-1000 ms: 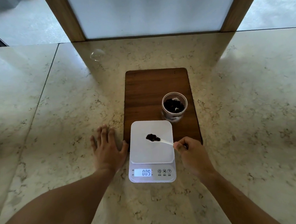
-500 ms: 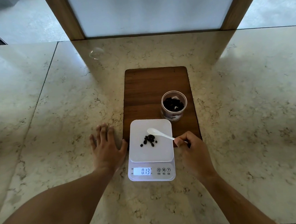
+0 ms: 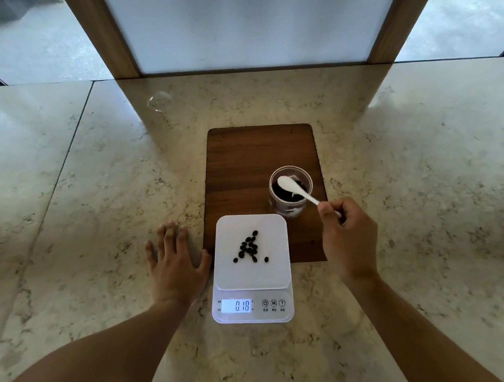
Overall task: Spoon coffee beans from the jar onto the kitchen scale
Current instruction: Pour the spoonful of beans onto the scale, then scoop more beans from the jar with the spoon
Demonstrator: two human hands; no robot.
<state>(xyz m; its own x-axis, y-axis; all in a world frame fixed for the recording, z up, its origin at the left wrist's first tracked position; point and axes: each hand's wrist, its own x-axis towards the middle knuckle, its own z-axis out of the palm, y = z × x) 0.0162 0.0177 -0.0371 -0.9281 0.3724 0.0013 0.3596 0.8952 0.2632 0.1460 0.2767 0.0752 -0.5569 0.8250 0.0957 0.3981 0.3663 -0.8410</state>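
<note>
A white kitchen scale (image 3: 251,268) sits on a marble counter (image 3: 96,201), its far part resting over the near edge of a brown wooden board (image 3: 260,160), and everything here is placed from that scale. On its flat white platform lies a small loose cluster of dark coffee beans (image 3: 249,247), a few of them strayed toward the near edge of the pile. The lit display (image 3: 236,306) on the near edge of the scale reads 0.18, with three round buttons (image 3: 273,303) beside it on the right. Beyond the scale's far right corner, on the board, stands an open clear jar (image 3: 290,191) with more dark beans inside. The right hand (image 3: 347,232), to the right of the scale and near the jar, has its fingers curled in, pinching the handle of a white spoon (image 3: 294,189) between thumb and forefinger; the spoon's bowl sits over the jar's mouth, above the beans, and looks empty. The left hand (image 3: 175,264) lies palm down on the counter just left of the scale, fingers held close together and pointing away, thumb spread out toward the corner of the board. Far off to the left beyond the scale, a small clear round thing (image 3: 159,101) rests on the counter; what it is cannot be told.
</note>
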